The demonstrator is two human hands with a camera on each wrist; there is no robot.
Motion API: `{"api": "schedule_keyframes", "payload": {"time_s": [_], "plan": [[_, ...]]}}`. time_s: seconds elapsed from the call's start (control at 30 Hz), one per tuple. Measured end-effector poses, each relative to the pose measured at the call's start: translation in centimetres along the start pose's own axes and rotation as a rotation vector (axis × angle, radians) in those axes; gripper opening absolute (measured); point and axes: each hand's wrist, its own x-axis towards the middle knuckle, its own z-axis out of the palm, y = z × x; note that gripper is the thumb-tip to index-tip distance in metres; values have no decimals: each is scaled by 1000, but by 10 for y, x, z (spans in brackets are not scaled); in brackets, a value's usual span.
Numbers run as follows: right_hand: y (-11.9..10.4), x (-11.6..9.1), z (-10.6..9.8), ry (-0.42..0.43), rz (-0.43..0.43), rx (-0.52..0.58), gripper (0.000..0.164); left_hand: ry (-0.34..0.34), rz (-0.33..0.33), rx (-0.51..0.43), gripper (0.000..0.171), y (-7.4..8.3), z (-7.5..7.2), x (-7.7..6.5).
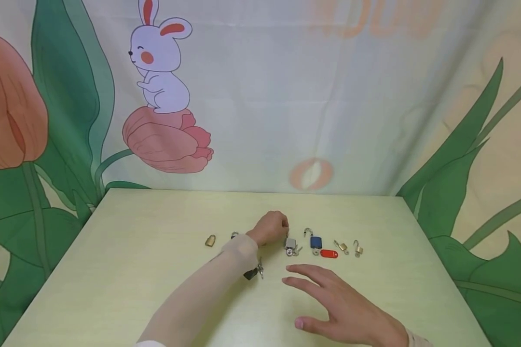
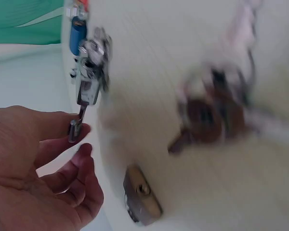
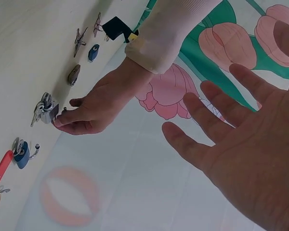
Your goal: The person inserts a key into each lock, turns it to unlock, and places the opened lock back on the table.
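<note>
My left hand [image 1: 270, 228] reaches over the table and pinches the open shackle of a silver padlock [image 1: 290, 243] between thumb and finger. In the left wrist view the shackle [image 2: 75, 130] shows at the fingertips, and keys [image 3: 37, 113] hang from the lock in the right wrist view. My right hand [image 1: 345, 306] hovers above the table's near side, fingers spread, holding nothing. Right of the silver padlock lies a blue padlock [image 1: 315, 242] with its shackle open, beside a red tag [image 1: 329, 253].
Two small brass padlocks [image 1: 343, 246] lie at the right, shackles open. A black padlock [image 1: 250, 273] with keys [image 1: 261, 269] is partly hidden by the left sleeve [image 1: 204, 289]. Another brass padlock [image 1: 210, 240] sits farther left. Behind the table hangs a printed curtain [image 1: 252, 96].
</note>
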Motion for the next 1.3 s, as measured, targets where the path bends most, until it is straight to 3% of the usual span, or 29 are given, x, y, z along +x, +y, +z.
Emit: {"api": "schedule_keyframes", "payload": {"time_s": [0.27, 0.53, 0.7, 1.0, 1.2, 1.3], "plan": [[-3, 9, 1, 5, 29, 57, 57, -5, -21, 187, 16, -16, -4, -1], [-4, 14, 1, 20, 16, 58, 57, -25, 14, 178, 15, -20, -6, -2], [-4, 15, -7, 67, -11, 40, 59, -27, 73, 153, 27, -12, -19, -10], [1, 22, -21, 151, -103, -31, 65, 133, 244, 89, 30, 22, -66, -53], [0, 26, -27, 154, -111, -26, 64, 236, 328, 86, 27, 31, -83, -85], [-2, 31, -31, 173, -114, -36, 61, 287, 347, 40, 24, 31, -90, -100]]}}
